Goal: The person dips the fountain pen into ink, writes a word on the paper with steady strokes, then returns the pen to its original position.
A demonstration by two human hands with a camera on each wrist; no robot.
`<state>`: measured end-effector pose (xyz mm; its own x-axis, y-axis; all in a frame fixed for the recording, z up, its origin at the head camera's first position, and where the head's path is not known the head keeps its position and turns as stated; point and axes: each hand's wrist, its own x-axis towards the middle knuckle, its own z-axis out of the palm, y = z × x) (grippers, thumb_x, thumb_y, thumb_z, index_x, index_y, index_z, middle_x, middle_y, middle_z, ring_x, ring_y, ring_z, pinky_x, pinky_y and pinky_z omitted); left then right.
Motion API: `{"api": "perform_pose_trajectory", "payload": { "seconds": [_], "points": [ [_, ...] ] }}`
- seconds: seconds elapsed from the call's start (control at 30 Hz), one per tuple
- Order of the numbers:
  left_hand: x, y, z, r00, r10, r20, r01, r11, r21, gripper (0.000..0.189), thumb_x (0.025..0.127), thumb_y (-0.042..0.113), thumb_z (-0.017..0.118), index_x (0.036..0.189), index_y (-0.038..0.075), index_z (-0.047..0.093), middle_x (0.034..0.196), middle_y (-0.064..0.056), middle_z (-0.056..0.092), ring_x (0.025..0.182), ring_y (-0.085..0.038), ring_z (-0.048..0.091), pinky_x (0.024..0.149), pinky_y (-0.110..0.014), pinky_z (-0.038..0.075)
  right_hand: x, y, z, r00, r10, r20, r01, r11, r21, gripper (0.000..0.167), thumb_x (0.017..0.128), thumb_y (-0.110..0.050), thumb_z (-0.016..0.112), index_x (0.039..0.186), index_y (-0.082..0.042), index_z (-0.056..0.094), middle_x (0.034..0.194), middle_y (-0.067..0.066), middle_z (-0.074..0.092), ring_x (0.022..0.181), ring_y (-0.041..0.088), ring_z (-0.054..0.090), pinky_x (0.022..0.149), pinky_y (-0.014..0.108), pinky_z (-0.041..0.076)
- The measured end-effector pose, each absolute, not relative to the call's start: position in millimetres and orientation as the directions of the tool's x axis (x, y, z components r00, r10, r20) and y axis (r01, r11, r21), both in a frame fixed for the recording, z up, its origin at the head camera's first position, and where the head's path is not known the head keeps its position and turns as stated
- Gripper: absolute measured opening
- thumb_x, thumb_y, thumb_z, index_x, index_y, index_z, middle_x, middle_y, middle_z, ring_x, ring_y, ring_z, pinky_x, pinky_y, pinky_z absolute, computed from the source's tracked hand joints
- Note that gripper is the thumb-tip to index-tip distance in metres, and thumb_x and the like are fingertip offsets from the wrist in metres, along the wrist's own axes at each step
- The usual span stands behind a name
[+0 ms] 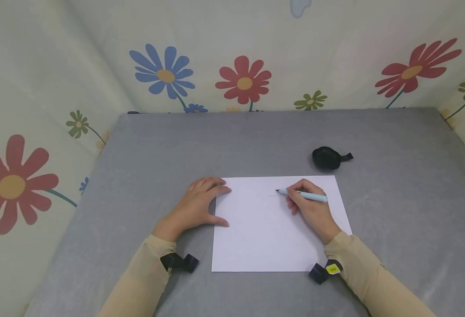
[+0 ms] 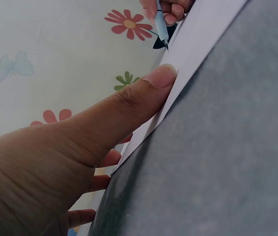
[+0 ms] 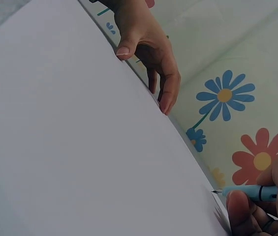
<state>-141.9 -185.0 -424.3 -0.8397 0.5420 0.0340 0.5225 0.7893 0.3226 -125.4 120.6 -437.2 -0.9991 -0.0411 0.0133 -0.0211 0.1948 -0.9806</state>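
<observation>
A white sheet of paper [image 1: 252, 246] lies on the grey table. My right hand [image 1: 309, 204] grips a light blue fountain pen [image 1: 313, 197] over the upper right part of the sheet. In the right wrist view the dark nib of the pen [image 3: 249, 192] points left, close to the paper. A thin, short line runs left from the nib in the head view. On the sheet's left edge rests my left hand [image 1: 197, 204], its thumb and fingers spread apart. The left wrist view shows that thumb [image 2: 143, 88] lying along the paper's edge.
A round black object with a short tab [image 1: 327, 158] lies behind the sheet, to the right. A curtain with printed flowers [image 1: 276, 35] hangs beyond the grey tabletop [image 1: 216, 141]. Small black devices are strapped to both sleeved wrists.
</observation>
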Motion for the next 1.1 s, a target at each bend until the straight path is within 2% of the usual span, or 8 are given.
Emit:
{"api": "perform_pose_trajectory", "payload": {
  "seconds": [0.63, 0.87, 1.1],
  "points": [
    [-141.5, -185.5, -423.5, -0.836, 0.546, 0.044, 0.529, 0.785, 0.322, 0.085, 0.059, 0.056, 0.085, 0.131, 0.019, 0.057, 0.140, -0.004, 0.050, 0.133, -0.028, 0.042, 0.114, -0.052, 0.030, -124.0, 120.3, -436.7, -0.999, -0.043, 0.008, -0.017, 0.199, -0.980, 0.018, 0.093, -0.011, 0.062, 0.093, 0.006, 0.058, 0.077, 0.012, 0.065, 0.057, 0.008, 0.059, 0.054, 0.023, 0.053],
    [-141.4, -185.6, -423.6, -0.831, 0.554, 0.056, 0.540, 0.778, 0.322, 0.085, 0.059, 0.056, 0.085, 0.130, 0.018, 0.058, 0.139, -0.005, 0.051, 0.132, -0.028, 0.043, 0.113, -0.052, 0.031, -122.8, 120.3, -434.6, -0.999, -0.046, 0.006, -0.016, 0.214, -0.977, 0.017, 0.093, -0.011, 0.061, 0.092, 0.006, 0.057, 0.079, 0.019, 0.064, 0.056, 0.009, 0.058, 0.054, 0.023, 0.053],
    [-140.8, -185.7, -422.7, -0.833, 0.551, 0.052, 0.536, 0.780, 0.323, 0.085, 0.059, 0.056, 0.084, 0.130, 0.019, 0.058, 0.139, -0.005, 0.050, 0.132, -0.028, 0.043, 0.113, -0.052, 0.031, -122.1, 119.9, -432.9, -0.999, -0.045, 0.005, -0.015, 0.225, -0.974, 0.016, 0.093, -0.010, 0.061, 0.091, 0.005, 0.057, 0.078, 0.019, 0.064, 0.056, 0.010, 0.058, 0.053, 0.023, 0.053]
  ]
}}
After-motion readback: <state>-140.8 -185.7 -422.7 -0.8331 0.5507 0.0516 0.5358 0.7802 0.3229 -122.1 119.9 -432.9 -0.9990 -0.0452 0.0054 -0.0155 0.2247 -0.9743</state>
